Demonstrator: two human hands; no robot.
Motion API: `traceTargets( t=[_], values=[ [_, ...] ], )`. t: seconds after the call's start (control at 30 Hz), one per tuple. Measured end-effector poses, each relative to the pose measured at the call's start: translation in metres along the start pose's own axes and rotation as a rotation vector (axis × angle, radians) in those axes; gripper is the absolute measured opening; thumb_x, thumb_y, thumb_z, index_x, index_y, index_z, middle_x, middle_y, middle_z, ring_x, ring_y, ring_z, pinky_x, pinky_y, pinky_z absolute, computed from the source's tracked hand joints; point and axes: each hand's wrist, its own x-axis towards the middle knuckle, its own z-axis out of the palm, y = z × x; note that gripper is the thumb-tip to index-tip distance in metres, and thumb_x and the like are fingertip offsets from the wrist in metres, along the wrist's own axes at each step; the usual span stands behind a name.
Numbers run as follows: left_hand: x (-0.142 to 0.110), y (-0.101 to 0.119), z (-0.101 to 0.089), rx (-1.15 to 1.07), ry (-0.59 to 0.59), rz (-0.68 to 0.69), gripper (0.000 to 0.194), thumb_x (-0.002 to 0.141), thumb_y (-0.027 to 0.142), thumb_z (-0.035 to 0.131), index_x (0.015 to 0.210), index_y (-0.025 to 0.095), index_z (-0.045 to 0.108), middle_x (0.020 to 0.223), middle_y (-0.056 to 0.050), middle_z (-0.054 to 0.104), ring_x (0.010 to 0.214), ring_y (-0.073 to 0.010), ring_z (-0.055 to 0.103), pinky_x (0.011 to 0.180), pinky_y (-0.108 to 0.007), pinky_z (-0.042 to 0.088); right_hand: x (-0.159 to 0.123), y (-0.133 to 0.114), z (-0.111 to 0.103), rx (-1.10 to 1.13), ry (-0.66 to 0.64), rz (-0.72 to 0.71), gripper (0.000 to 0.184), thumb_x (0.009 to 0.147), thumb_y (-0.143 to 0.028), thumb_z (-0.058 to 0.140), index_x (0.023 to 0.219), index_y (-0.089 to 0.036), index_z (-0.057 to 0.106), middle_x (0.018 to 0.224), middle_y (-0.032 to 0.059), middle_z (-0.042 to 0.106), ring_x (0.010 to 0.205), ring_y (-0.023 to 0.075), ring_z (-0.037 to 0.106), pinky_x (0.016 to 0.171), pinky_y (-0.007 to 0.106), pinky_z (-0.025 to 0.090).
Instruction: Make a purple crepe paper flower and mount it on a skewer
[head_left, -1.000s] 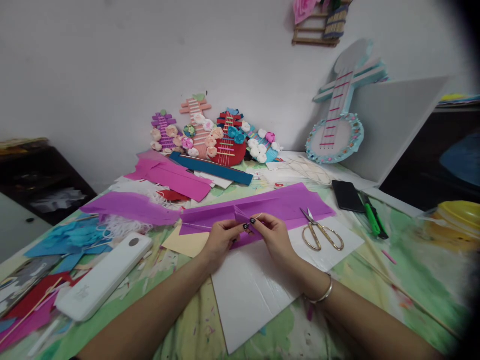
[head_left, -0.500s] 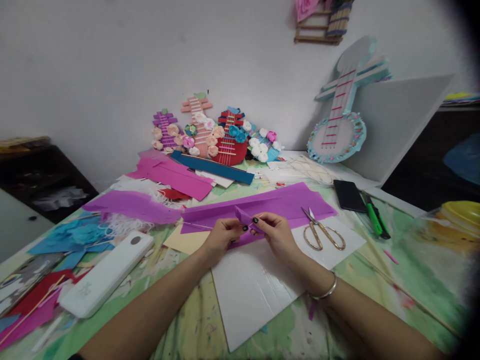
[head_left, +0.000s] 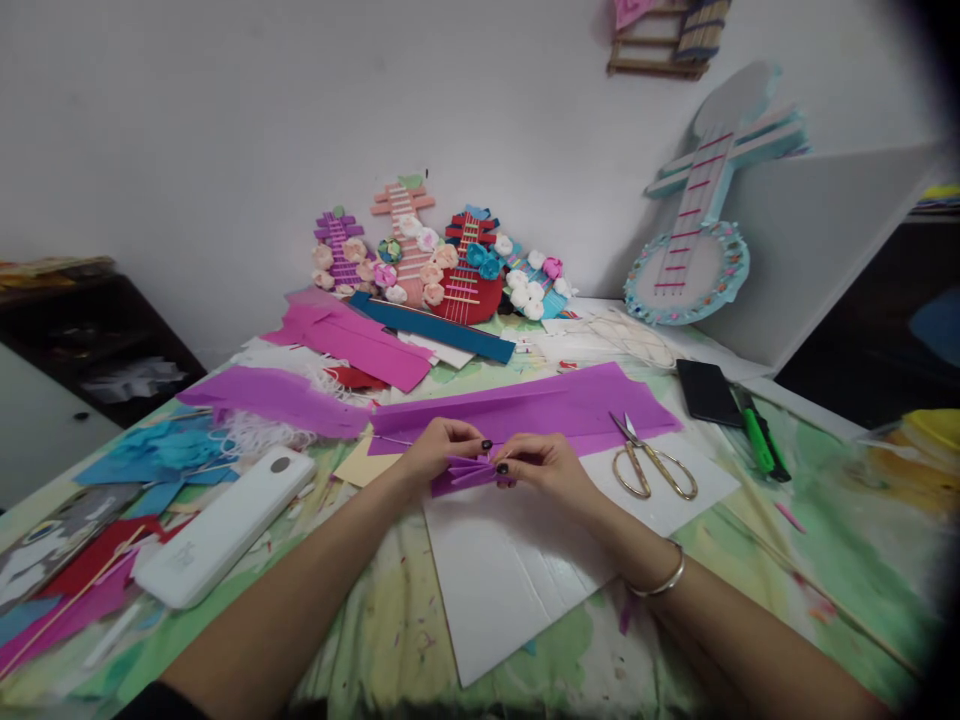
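Observation:
Between my hands is a small piece of purple crepe paper (head_left: 466, 474), gathered into folds. My left hand (head_left: 444, 452) pinches its upper side, thumb and fingers pressed together. My right hand (head_left: 541, 466) closes on the right end of the folds, its fingertips nearly touching the left thumb. Just behind lies a long purple crepe strip (head_left: 592, 400), partly covered by my hands. Under them is a white board (head_left: 517, 580). Gold-handled scissors (head_left: 651, 462) rest on the board and strip, to the right of my right hand.
A white power bank (head_left: 225, 530) and blue paper scraps (head_left: 150, 450) lie left. A black flat object (head_left: 709, 392) and a green cutter (head_left: 759, 440) are at right. Paper-flowered craft instruments (head_left: 465, 285) lean on the wall, with a larger light-blue one (head_left: 686, 270) to the right.
The small purple paper has turned from an upright fold to a pleated bunch lying lower and further left. Both hands have shifted their pinch around it. The view has moved slightly.

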Motion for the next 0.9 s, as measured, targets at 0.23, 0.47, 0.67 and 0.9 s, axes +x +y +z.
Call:
traceTargets(
  t=[0.23,0.47,0.67,0.9],
  values=[
    [-0.012,0.022,0.002,0.514,0.110,0.310,0.011,0.066,0.025,0.071,0.060,0.016,0.070,0.059,-0.004,0.063,0.058,-0.0145,0.050,0.055,-0.025,0.035,-0.003,0.008,0.006,-0.312,0.103,0.015,0.006,0.066,-0.014,0.067,0.068,-0.017,0.071,0.060,0.0020,0.068,0.057,0.0148,0.063,0.056,0.025,0.050],
    [-0.034,0.020,0.026,0.783,0.208,0.693,0.018,0.081,0.022,0.057,0.076,0.019,0.074,0.065,-0.008,0.065,0.066,-0.0187,0.050,0.065,-0.030,0.036,0.003,0.007,0.004,0.008,0.341,0.005,0.010,0.065,-0.023,0.073,0.071,-0.017,0.068,0.065,0.0014,0.067,0.061,0.0145,0.062,0.061,0.026,0.051],
    [-0.028,0.003,0.034,0.562,0.180,0.520,0.018,0.079,0.022,0.059,0.088,0.018,0.074,0.083,-0.011,0.072,0.071,-0.0203,0.061,0.067,-0.031,0.041,0.004,0.005,-0.003,0.309,0.366,0.033,0.016,0.062,-0.023,0.077,0.074,-0.017,0.069,0.068,0.0000,0.066,0.061,0.0114,0.060,0.061,0.024,0.048],
    [-0.011,0.000,0.018,0.053,-0.018,0.070,0.020,0.068,0.030,0.069,0.059,0.012,0.067,0.040,0.004,0.044,0.037,-0.0055,0.031,0.040,-0.022,0.019,0.003,-0.004,0.000,0.440,0.243,0.105,0.017,0.057,-0.023,0.081,0.070,-0.018,0.070,0.068,-0.0009,0.066,0.063,0.0108,0.060,0.063,0.024,0.047]
  ],
)
